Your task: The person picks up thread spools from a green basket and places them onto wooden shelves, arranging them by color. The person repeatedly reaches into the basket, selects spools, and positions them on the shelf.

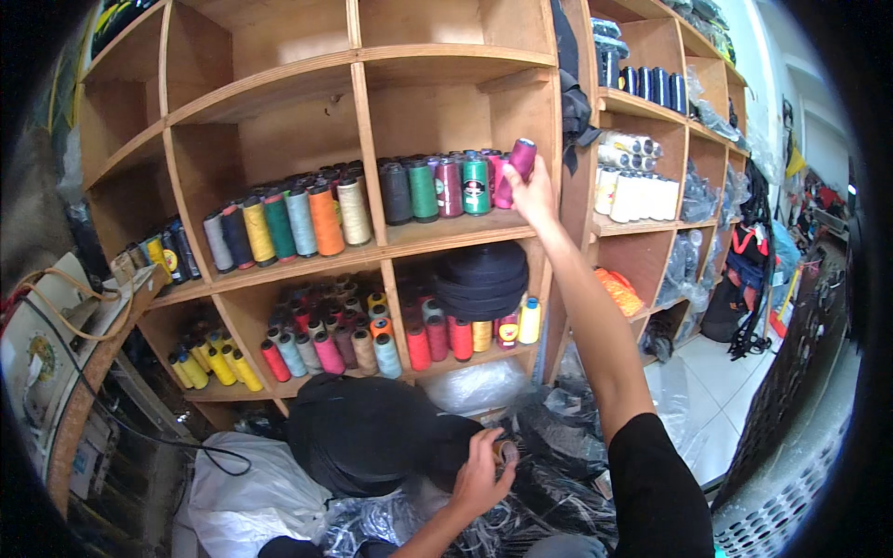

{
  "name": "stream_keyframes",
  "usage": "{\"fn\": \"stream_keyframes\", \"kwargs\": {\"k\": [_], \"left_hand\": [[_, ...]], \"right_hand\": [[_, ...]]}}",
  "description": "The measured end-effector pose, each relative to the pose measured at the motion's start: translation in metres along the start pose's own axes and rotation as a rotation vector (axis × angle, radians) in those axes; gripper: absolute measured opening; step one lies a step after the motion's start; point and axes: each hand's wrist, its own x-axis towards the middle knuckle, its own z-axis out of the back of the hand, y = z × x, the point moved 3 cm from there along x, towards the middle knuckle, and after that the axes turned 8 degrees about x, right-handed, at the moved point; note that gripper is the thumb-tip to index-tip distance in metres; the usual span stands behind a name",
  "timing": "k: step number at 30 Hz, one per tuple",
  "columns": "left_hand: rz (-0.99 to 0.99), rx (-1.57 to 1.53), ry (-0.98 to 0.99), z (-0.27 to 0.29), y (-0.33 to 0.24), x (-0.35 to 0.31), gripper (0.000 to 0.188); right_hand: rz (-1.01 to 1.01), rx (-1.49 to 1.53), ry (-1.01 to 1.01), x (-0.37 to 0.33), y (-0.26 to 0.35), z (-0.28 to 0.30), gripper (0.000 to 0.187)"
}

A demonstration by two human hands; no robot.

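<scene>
My right hand [534,193] reaches up to a wooden cubby, its fingers closed round a magenta thread spool [523,156] that tilts at the right end of the row. Beside it stand a pink spool [503,186], a green spool [476,188], a maroon spool [448,190] and others, in touching rows. Low in front of me, my left hand [478,476] is closed on a small spool-like thing [505,453] with a pale round end. The fingers hide most of it. Black wrapped bundles lie beneath that hand.
The wooden shelf [279,251] holds more coloured spools in several cubbies. A black roll of webbing [482,279] sits below the right hand. Black fabric [358,432] and a white sack [251,493] lie low. A machine with a cable [56,325] stands left; perforated grey plastic [781,511] is right.
</scene>
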Motion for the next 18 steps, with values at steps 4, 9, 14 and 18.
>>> {"fn": "stream_keyframes", "kwargs": {"k": [4, 9, 14, 18], "left_hand": [[-0.065, 0.082, -0.032, -0.002, 0.001, 0.002, 0.062], [-0.002, 0.056, 0.001, 0.004, -0.002, 0.007, 0.059], [0.009, 0.013, -0.024, -0.002, 0.017, 0.009, 0.055], [-0.031, -0.013, 0.005, -0.007, 0.018, 0.009, 0.054]], "right_hand": [[-0.108, -0.158, -0.046, 0.008, -0.043, -0.022, 0.052], [-0.125, -0.227, 0.042, -0.002, -0.06, -0.036, 0.053], [-0.17, -0.331, 0.178, -0.012, -0.032, -0.029, 0.057], [-0.121, -0.375, 0.237, -0.001, -0.056, -0.025, 0.062]]}}
